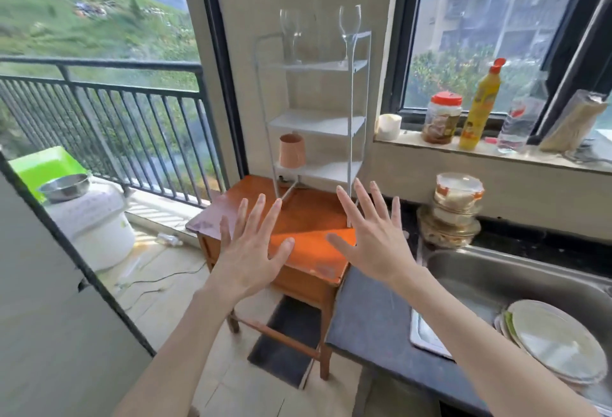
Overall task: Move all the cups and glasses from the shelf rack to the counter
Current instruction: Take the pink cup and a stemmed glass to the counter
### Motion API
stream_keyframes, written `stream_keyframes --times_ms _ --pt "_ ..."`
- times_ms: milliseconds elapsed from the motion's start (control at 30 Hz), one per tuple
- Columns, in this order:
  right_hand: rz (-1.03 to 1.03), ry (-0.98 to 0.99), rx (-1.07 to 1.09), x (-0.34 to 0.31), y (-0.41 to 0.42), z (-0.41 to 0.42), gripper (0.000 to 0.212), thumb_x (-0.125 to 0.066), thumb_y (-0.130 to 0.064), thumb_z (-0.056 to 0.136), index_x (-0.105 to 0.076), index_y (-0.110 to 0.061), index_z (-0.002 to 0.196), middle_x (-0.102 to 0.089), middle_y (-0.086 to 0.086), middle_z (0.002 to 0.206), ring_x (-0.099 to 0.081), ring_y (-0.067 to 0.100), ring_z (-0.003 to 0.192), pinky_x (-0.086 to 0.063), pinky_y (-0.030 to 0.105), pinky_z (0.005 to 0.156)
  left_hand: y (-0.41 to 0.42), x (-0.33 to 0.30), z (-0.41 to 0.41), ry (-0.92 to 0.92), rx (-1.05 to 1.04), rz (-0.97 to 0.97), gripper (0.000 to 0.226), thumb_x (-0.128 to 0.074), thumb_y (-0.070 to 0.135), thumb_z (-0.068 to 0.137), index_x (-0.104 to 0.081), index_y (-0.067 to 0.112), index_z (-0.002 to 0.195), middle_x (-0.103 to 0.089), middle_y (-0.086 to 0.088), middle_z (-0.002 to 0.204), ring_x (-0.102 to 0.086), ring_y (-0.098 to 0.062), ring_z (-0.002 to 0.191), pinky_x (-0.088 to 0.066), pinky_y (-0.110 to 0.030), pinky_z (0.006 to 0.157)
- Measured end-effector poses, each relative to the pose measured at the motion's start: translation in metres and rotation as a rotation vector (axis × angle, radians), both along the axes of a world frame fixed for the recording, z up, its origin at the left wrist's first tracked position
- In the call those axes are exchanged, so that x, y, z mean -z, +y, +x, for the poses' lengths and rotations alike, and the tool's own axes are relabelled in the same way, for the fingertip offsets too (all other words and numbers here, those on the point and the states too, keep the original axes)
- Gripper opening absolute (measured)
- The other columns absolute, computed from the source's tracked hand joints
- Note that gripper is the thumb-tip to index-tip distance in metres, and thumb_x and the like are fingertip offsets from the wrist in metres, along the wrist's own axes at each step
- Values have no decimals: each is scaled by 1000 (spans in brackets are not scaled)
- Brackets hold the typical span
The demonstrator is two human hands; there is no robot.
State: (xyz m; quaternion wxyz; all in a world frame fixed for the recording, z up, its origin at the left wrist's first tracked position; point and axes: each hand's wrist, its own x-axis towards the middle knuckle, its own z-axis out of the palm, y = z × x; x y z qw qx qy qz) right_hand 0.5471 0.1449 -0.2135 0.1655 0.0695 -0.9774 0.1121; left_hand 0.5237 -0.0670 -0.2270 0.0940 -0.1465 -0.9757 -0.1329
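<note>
A white three-tier shelf rack [351, 125] stands on an orange wooden table [308, 214] against the wall. Two clear wine glasses stand on its top shelf, one at the left [290, 31] and one at the right [349, 27]. A pink cup [292, 150] sits upside down on the bottom shelf at the left. The middle shelf holds nothing. The dark counter [371, 314] lies at the right, beside the table. My left hand [250, 247] and my right hand [372, 238] are raised in front of the table with fingers spread, holding nothing.
A steel sink [496, 271] with stacked plates [559, 340] is set in the counter. Stacked glass containers [455, 208] stand behind it. Jar, yellow bottle and water bottle line the window sill [414, 143]. A white rice cooker [99, 224] and balcony railing are at the left.
</note>
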Motion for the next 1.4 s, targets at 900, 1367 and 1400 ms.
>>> stream_keyframes --times_ms 900,1367,1400 --pt "-45 -227 354 85 -22 -328 69 -33 -56 90 -10 -26 148 -7 7 159 1 29 146 -5 54 116 39 67 -419 -552 241 601 50 -41 38 95 -31 15 139 -47 -5 136 -49 -24 119 -37 -28 96" --pt "-45 -189 353 78 -9 -334 69 -31 -58 87 -14 -28 147 -11 6 158 -4 29 146 -2 51 115 72 71 -439 -704 30 1011 15 -50 35 93 -45 27 104 -47 12 87 -42 -11 99 -30 -31 90" --pt "-44 -172 348 76 -8 -331 69 -31 -58 87 -15 -27 147 -12 6 158 -5 29 146 -3 51 115 68 71 -435 -687 35 1017 25 -49 35 93 -46 23 115 -48 11 93 -42 -12 101 -31 -31 90"
